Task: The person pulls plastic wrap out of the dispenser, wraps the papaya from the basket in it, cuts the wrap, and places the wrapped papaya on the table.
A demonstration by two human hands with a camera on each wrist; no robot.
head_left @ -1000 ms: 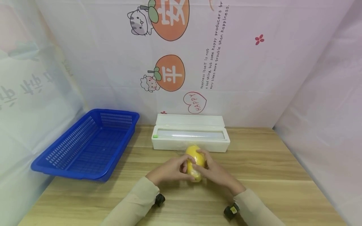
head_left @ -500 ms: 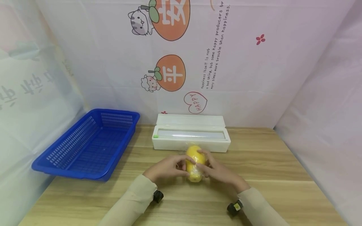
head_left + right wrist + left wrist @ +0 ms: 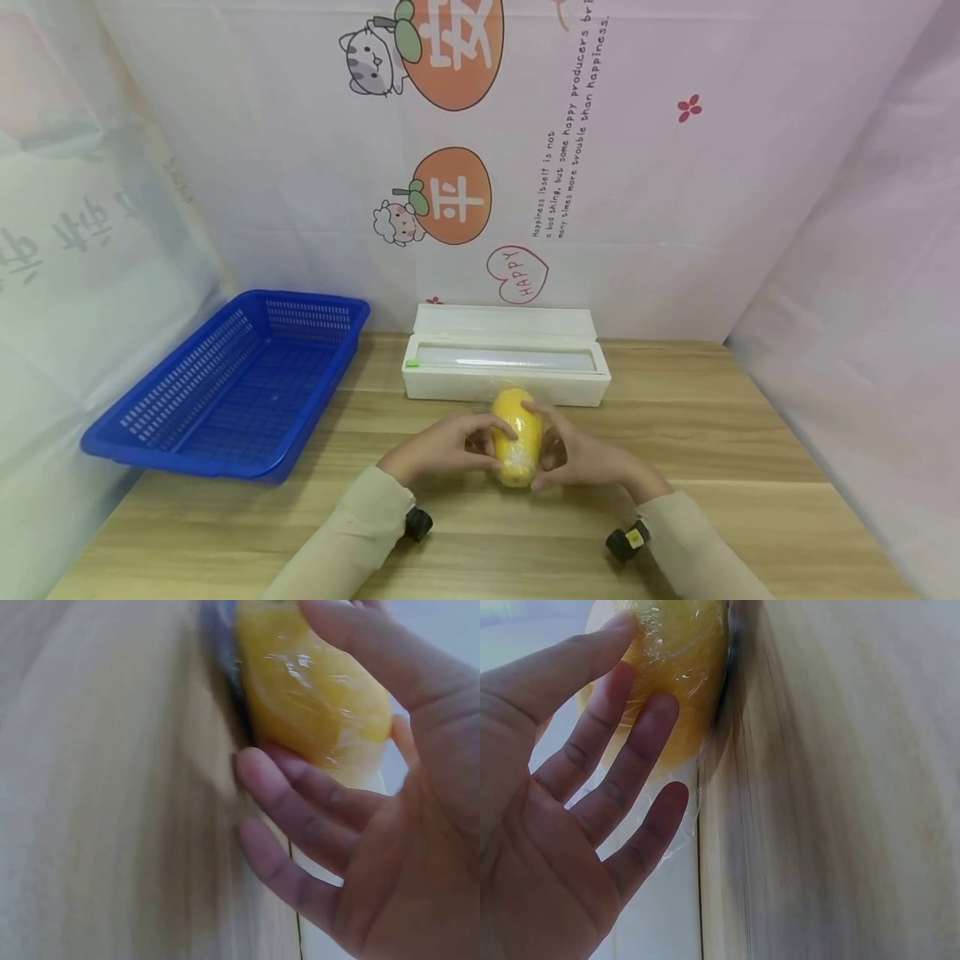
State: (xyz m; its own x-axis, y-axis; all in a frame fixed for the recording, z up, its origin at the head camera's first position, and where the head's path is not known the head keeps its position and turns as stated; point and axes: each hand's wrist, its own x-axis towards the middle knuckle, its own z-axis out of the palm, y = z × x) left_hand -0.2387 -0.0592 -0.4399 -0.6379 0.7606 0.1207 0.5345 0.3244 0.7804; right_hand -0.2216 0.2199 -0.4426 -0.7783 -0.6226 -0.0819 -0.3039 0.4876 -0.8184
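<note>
A yellow oblong fruit (image 3: pixel 519 429) wrapped in clear plastic film stands between my two hands, its stem end toward me. My left hand (image 3: pixel 448 450) holds its left side, index finger laid on the top and thumb near the lower end. On the other side my right hand (image 3: pixel 588 454) has its index finger on the upper part and its thumb by the near end. Film (image 3: pixel 681 836) hangs loose past the fruit's far end in the left wrist view. Wrinkled film on the fruit (image 3: pixel 315 690) shines in the right wrist view, where the other fingers curve beneath it.
Right behind the fruit lies a white cling film dispenser (image 3: pixel 450 386) with its lid up and a small green slider at its left. A blue plastic basket (image 3: pixel 187 465) stands at the left. Printed white cloth (image 3: pixel 637 208) walls in the wooden table (image 3: pixel 712 517).
The fruit has been turned slightly between the hands and stays in place. My right thumb has shifted from the top of the fruit down to its near right end.
</note>
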